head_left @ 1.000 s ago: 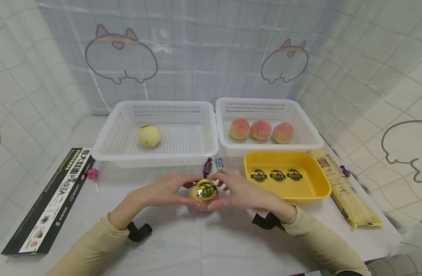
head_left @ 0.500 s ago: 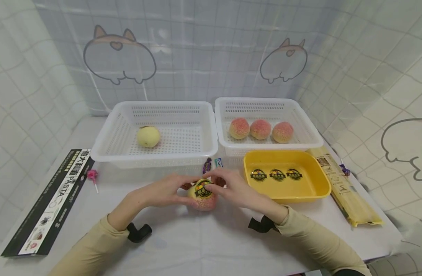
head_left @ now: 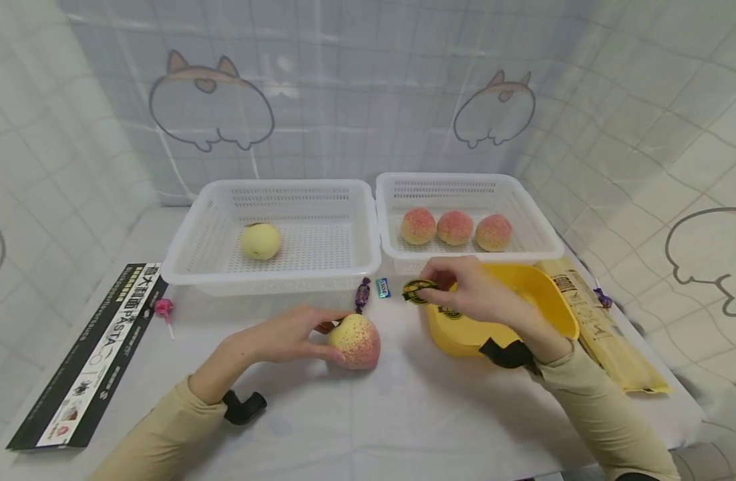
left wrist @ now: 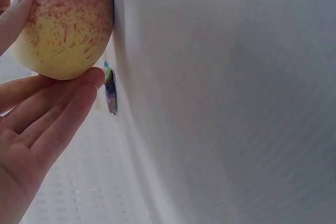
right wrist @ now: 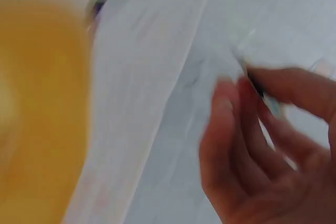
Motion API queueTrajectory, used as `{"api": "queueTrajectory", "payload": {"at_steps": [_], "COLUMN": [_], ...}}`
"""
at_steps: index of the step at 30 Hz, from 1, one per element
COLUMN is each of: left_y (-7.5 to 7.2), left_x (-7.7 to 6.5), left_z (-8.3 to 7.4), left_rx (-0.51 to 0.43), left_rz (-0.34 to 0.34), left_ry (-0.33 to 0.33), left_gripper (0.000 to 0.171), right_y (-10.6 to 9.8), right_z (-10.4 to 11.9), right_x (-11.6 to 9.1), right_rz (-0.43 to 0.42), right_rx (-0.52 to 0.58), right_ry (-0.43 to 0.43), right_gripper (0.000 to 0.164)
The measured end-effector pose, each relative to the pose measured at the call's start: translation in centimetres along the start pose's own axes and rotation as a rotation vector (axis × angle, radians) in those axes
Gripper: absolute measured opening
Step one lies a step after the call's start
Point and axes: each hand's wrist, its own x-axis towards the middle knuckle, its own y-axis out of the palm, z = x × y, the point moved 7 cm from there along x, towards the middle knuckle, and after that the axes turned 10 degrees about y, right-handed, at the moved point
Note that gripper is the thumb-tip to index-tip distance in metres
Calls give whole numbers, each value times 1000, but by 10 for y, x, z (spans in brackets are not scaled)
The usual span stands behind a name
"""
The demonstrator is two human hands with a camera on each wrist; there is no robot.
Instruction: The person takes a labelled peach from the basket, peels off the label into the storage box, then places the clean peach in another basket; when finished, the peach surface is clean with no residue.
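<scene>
My left hand (head_left: 284,335) holds a yellow-and-red peach (head_left: 357,342) on the white tabletop, thumb on one side and fingers on the other. In the left wrist view, the same peach (left wrist: 65,22) lies between my thumb and nearly straight fingers (left wrist: 58,119). Over the left rim of the yellow tray (head_left: 443,341), my right hand (head_left: 479,290) pinches a round black-and-gold sticker (head_left: 417,291). Another such sticker (head_left: 449,312) shows inside the tray; my hand covers much of the tray's interior. The right wrist view is blurred, with my right hand (right wrist: 262,145) pinching something thin and dark.
A white basket (head_left: 272,279) holds one pale yellow fruit (head_left: 260,241). Beside it, a second basket (head_left: 470,177) contains three peaches (head_left: 455,228). Two small wrapped candies (head_left: 362,294) lie before them. A pasta box (head_left: 85,357), lollipops (head_left: 163,308) and a yellow packet (head_left: 605,327) flank the area.
My right hand has peeled the sticker from the peach and carried it right to the yellow tray. My left hand has stayed on the peach.
</scene>
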Motion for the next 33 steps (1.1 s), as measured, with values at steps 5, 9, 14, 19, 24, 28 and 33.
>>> {"api": "queueTrajectory", "payload": {"at_steps": [5, 9, 14, 19, 24, 28, 33], "left_y": [2, 1, 1, 2, 4, 3, 0], "left_x": [0, -1, -1, 0, 1, 0, -2], "left_z": [2, 1, 0, -1, -1, -1, -1], "left_rx": [-2, 4, -1, 9, 36, 44, 30], "left_rz": [4, 10, 14, 13, 12, 12, 8], "left_ry": [-18, -30, -32, -6, 12, -5, -22], "left_gripper": [80, 81, 80, 77, 77, 79, 77], "right_y": [-17, -12, 5, 22, 31, 34, 36], "right_z": [-37, -63, -85, -92, -97, -97, -95], "right_x": [6, 10, 12, 12, 12, 12, 13], "right_rz": [135, 291, 521, 645, 675, 693, 694], "right_rx": [-190, -295, -309, -340, -416, -397, -406], "right_ry": [45, 101, 274, 356, 371, 378, 365], "right_gripper": [14, 7, 12, 15, 22, 21, 24]}}
